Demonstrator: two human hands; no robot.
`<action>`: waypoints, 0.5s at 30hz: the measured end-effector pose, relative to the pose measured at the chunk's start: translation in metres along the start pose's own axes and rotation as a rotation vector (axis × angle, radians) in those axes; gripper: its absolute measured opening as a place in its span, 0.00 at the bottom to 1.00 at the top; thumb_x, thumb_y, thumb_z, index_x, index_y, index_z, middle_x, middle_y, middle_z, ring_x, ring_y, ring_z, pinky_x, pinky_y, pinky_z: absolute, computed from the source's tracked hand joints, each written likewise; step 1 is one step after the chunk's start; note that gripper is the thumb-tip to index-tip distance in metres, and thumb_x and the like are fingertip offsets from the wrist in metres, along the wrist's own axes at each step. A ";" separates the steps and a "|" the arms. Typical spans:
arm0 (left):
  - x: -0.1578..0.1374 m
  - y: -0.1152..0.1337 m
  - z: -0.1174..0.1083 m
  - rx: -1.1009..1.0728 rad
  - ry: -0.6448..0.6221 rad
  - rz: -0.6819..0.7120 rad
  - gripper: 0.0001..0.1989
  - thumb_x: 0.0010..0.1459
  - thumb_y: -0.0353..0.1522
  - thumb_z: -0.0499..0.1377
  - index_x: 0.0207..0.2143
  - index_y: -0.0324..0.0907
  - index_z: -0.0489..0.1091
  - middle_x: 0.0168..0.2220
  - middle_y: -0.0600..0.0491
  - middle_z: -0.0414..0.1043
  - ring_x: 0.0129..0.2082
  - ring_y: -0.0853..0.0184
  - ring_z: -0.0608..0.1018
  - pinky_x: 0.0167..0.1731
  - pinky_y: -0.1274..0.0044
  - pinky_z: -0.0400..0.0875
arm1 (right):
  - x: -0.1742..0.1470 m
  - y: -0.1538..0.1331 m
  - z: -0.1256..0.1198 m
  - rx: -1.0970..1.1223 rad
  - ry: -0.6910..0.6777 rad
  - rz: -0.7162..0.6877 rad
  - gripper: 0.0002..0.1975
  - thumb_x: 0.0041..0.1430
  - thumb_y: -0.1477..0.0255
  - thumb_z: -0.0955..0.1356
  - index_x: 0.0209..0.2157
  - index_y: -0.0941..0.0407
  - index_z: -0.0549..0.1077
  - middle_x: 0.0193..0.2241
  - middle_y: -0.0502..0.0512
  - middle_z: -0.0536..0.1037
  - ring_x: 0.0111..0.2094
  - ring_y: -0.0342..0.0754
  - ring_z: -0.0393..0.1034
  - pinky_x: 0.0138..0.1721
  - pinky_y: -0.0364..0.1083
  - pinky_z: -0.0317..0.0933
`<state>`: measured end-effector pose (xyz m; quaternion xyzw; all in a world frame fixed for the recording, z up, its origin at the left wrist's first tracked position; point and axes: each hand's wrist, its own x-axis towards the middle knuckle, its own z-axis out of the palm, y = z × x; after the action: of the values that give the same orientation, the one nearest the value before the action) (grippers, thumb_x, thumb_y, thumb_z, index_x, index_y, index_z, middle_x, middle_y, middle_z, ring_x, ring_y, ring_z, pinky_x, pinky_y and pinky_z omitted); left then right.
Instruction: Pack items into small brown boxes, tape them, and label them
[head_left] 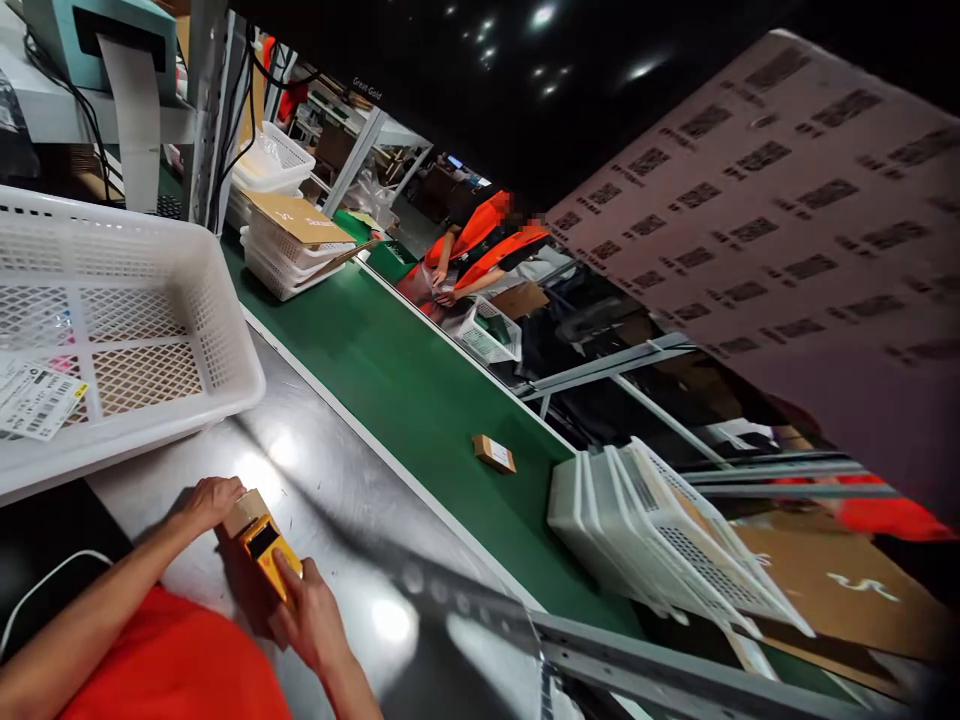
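Note:
Over the metal tabletop (352,560), my left hand (212,502) is closed on the far end of a small brown cardboard box (243,511). My right hand (313,610) grips a yellow handheld device (271,566) with a dark, screen-like panel, a finger lying on its top face. The device lies over or right against the box, so much of the box is hidden. To the left stands a white plastic basket (240,375) holding a bag with a printed label (41,402).
Beyond the tabletop runs a green conveyor belt (390,370) carrying a small cardboard box (493,454). Tilted white baskets (630,520) stand at its right; more stacked baskets (281,265) stand at its far left. A metal rail (675,665) crosses lower right. Two people in orange vests (480,235) work beyond.

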<state>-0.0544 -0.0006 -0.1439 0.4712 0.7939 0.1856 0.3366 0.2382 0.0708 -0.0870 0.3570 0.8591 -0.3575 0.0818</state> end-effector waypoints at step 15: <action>0.011 0.003 -0.005 0.103 -0.059 -0.144 0.21 0.75 0.39 0.61 0.64 0.40 0.74 0.60 0.42 0.81 0.54 0.54 0.84 0.58 0.60 0.77 | 0.009 -0.027 -0.003 -0.292 -0.123 0.074 0.44 0.57 0.75 0.68 0.76 0.45 0.66 0.53 0.63 0.78 0.49 0.63 0.79 0.53 0.56 0.72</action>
<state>-0.0595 0.0102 -0.1427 0.4349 0.8239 0.1061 0.3477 0.2137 0.0643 -0.0735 0.3500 0.8816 -0.2467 0.1984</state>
